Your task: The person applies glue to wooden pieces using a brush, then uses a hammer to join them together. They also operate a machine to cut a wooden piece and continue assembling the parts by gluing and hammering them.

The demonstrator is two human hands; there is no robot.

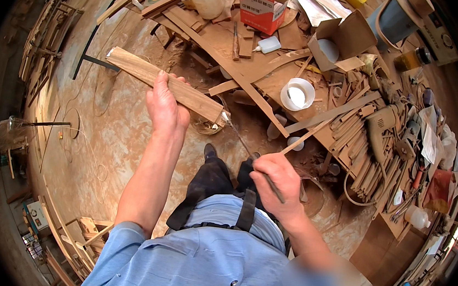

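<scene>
My left hand (167, 107) is wrapped round a flat wooden board (197, 98), holding it at a slant above the floor. White paste shows at the board's near right end, with a smaller white patch on its far left end. A thin dark rod (243, 140), perhaps a brush or spatula, is gripped in my right hand (277, 183). Its whitened tip meets the pasted end of the board. On the bench ahead and to the right stands a round white tub (286, 100) with white paste inside.
The cluttered wooden bench (279, 84) carries a red box (258, 8), an open cardboard box (344, 38), a white jug (207, 0) and a small white bottle (269, 45). A power tool (382, 127) lies among stacked wood strips at right. Cables run over the dusty floor (102, 147).
</scene>
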